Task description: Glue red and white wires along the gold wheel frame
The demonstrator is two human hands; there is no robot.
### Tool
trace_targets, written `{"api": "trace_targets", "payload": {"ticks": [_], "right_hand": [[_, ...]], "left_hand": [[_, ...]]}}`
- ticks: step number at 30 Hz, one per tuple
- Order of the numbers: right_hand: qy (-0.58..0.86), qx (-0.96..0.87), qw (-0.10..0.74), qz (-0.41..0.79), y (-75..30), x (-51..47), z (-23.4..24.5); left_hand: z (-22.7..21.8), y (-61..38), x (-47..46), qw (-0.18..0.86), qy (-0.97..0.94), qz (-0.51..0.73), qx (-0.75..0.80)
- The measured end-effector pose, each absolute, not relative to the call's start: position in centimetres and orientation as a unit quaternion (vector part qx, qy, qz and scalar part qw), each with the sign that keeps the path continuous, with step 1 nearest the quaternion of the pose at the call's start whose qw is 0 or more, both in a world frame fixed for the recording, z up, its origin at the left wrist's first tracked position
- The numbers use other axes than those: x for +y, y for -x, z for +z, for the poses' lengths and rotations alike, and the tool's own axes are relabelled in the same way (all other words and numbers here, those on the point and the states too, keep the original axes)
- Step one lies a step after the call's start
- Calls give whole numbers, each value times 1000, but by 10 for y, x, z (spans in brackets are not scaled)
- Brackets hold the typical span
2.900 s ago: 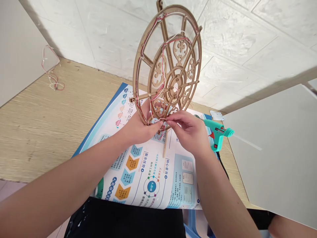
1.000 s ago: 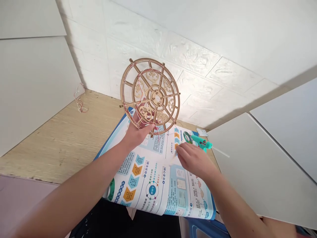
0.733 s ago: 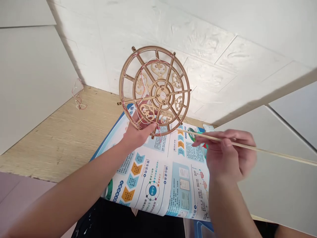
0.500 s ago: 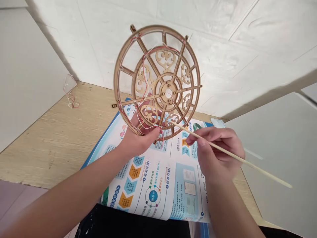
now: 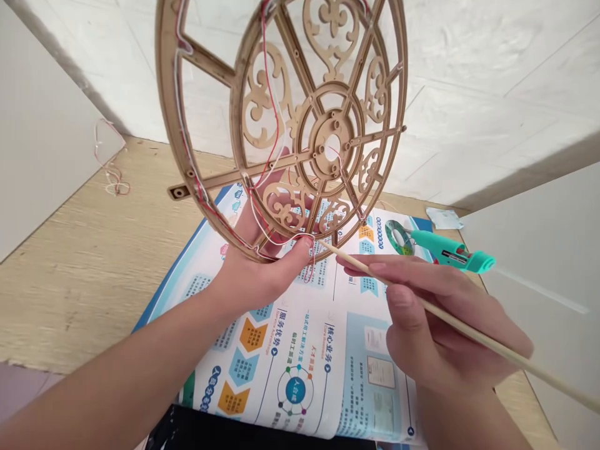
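Note:
My left hand [image 5: 260,278] grips the lower rim of a laser-cut wooden wheel frame [image 5: 319,150], held up close with its scrolled openings facing me. Thin red and white wires [image 5: 270,94] run along its rings and spokes. My right hand [image 5: 435,331] is shut on a long thin wooden stick [image 5: 557,378]. The stick's tip reaches the wheel's lower rim beside my left thumb, though I cannot tell whether they touch.
A teal glue gun [image 5: 450,256] lies on a printed blue-and-white poster [image 5: 300,350] spread on a wood-grain table [image 5: 89,275]. A loose wire bundle [image 5: 111,169] lies at the far left. White panels stand at both sides, with a white wall behind.
The wheel has come up closer to my view. My right hand has brought the stick in from the right, and its tip now sits at the wheel's lower rim.

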State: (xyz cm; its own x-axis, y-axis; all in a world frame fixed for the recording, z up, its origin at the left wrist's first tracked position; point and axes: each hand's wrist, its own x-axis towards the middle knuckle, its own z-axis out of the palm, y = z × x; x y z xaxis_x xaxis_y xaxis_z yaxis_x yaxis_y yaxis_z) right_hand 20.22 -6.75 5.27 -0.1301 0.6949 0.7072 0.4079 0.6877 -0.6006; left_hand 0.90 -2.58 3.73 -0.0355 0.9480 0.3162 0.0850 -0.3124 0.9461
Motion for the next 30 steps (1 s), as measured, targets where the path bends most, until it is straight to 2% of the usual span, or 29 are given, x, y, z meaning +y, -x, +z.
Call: {"api": "trace_targets", "payload": {"ticks": [8, 14, 19, 24, 30], "right_hand": [[375, -762, 509, 139, -203, -66, 56], [380, -767, 499, 133, -203, -66, 58], [375, -750, 530, 126, -204, -65, 55], [317, -758, 562, 95, -204, -59, 51], [333, -754, 557, 107, -203, -58, 52]], "left_hand": [[38, -8, -25, 359, -605, 554, 445], [40, -10, -27, 425, -590, 549, 412], [43, -10, -24, 437, -588, 560, 388], [35, -10, -20, 381, -623, 595, 335], [34, -10, -21, 380, -625, 604, 318]]}}
